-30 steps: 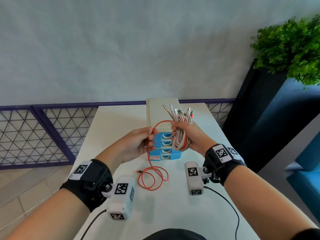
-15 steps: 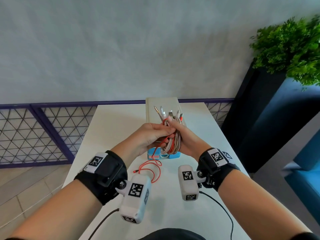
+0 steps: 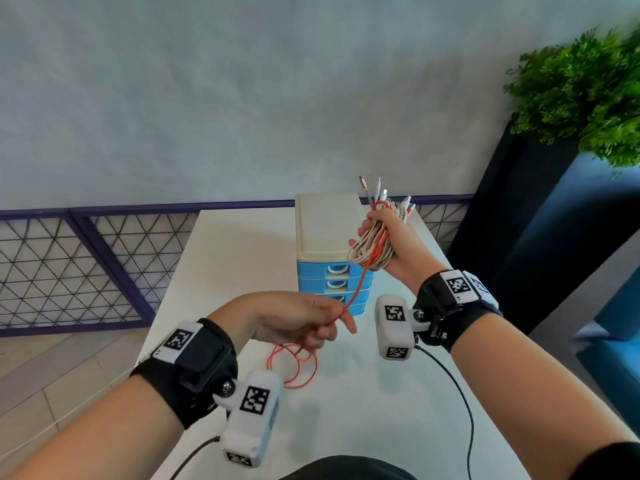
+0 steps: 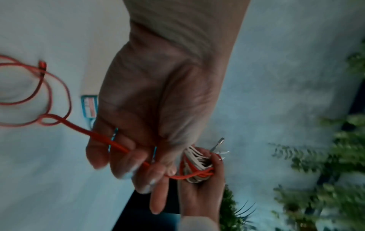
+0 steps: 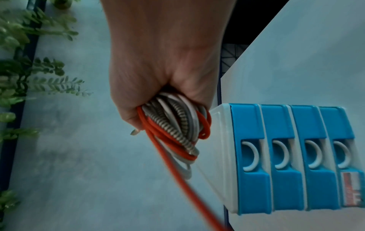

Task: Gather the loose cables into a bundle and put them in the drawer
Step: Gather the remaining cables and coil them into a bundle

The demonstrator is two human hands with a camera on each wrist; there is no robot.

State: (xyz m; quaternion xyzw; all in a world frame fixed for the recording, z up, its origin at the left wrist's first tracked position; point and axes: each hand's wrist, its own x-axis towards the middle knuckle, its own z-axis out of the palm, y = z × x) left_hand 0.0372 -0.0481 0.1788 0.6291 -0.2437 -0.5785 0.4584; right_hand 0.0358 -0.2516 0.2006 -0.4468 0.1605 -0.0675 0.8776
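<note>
My right hand (image 3: 381,237) grips a coiled bundle of white, braided and red cables (image 3: 372,249) in the air beside the top of the drawer unit (image 3: 329,244); the same bundle (image 5: 177,132) fills the right wrist view. A red cable (image 3: 360,282) runs taut from the bundle down to my left hand (image 3: 322,323), which pinches it between curled fingers (image 4: 134,159). The cable's loose end lies in loops (image 3: 294,365) on the white table (image 3: 242,254). The small unit has a cream top and several blue drawers (image 5: 284,156), all closed.
A purple-framed mesh railing (image 3: 86,258) runs behind the table to the left. At the right stands a dark blue planter with a green plant (image 3: 588,98). Black sensor wires (image 3: 460,393) trail from my wrists across the table's near part.
My hands have separated: the left hand slid down and toward me along the red cable, pulling it taut, while the right hand carried the bundle up and to the right.
</note>
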